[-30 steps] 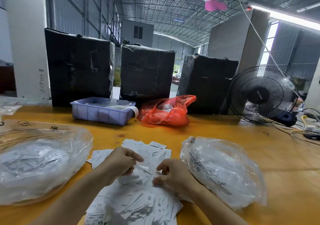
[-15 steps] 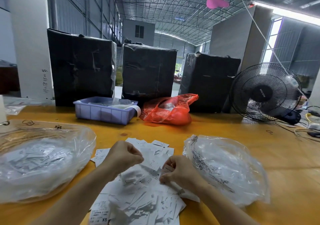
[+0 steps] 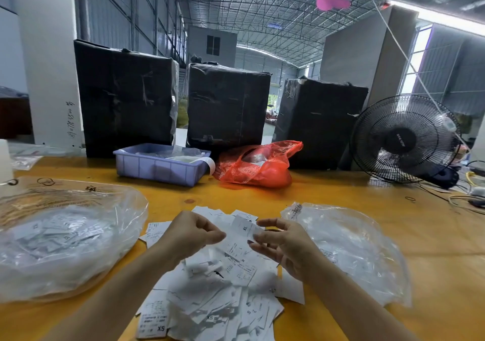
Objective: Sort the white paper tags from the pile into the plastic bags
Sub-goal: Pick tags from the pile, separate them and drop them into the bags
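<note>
Left bag (image 3: 65,241): clear plastic, slumped on the table (image 3: 367,209), mouth toward the pile, already holding many tags. Likely kept close so a tag can be dropped in with a short reach.

Left hand (image 3: 191,235): raised over the pile, fingers curled, thumb meeting fingertips. Whether it pinches a tag cannot be told; nothing white shows plainly in it.

Pile (image 3: 217,296): loose white tags heaped between the forearms, some face up showing XS, S, L. Spread flat, probably so sizes can be read at a glance.

XL tag (image 3: 245,227): lifted clear of the pile, print toward the person, held up apparently to read its size before choosing a bag.

Right hand (image 3: 286,243): thumb and fingers pinch the XL tag by its lower right edge, other fingers loosely spread.

Right bag (image 3: 351,248): clear, just beside the right hand, fewer tags inside; placed for that hand's drops.

Behind: tray (image 3: 160,164), red bag (image 3: 257,167), fan (image 3: 405,138).
</note>
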Demonstrator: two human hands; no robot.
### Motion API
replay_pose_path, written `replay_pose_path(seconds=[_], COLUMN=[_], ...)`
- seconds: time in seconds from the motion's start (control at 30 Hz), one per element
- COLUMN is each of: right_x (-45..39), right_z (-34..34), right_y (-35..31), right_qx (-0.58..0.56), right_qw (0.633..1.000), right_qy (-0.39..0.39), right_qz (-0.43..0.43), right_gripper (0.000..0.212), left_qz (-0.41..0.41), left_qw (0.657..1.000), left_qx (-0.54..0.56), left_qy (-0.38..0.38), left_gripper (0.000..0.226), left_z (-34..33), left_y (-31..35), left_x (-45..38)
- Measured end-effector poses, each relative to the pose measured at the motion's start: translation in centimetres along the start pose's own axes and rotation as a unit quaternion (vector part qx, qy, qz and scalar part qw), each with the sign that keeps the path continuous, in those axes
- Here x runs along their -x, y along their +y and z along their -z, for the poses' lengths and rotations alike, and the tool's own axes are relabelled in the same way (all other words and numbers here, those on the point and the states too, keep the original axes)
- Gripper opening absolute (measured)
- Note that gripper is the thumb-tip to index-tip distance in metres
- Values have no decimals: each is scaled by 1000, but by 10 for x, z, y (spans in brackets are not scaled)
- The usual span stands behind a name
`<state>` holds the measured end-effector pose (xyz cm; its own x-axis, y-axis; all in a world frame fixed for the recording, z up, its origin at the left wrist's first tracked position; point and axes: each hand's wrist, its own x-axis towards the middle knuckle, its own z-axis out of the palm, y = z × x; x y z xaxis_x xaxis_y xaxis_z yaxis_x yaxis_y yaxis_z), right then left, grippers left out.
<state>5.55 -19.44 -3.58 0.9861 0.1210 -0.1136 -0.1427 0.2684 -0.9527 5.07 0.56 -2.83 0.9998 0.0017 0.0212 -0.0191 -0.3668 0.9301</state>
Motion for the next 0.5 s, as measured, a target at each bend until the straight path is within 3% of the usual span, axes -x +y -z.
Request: replay_pose_path(seconds=[0.23, 0.37, 0.5], right_x=[7, 11, 16], right_z=[-8, -12, -18], right_y=[-1, 1, -1], right_qx=[-16, 57, 149], right_qw=[999, 992, 978], right_qy=[-36, -27, -12], right_qz=[24, 109, 147], right_gripper=[41, 42, 28], left_qz=[11, -45, -70], left_qw=[993, 993, 990], left_qx=[97, 68, 49], left_qy=[-74, -87, -111], left_gripper=[13, 12, 12], left_z=[-5, -8, -11], left_y=[8, 15, 18], left_x=[7, 13, 17])
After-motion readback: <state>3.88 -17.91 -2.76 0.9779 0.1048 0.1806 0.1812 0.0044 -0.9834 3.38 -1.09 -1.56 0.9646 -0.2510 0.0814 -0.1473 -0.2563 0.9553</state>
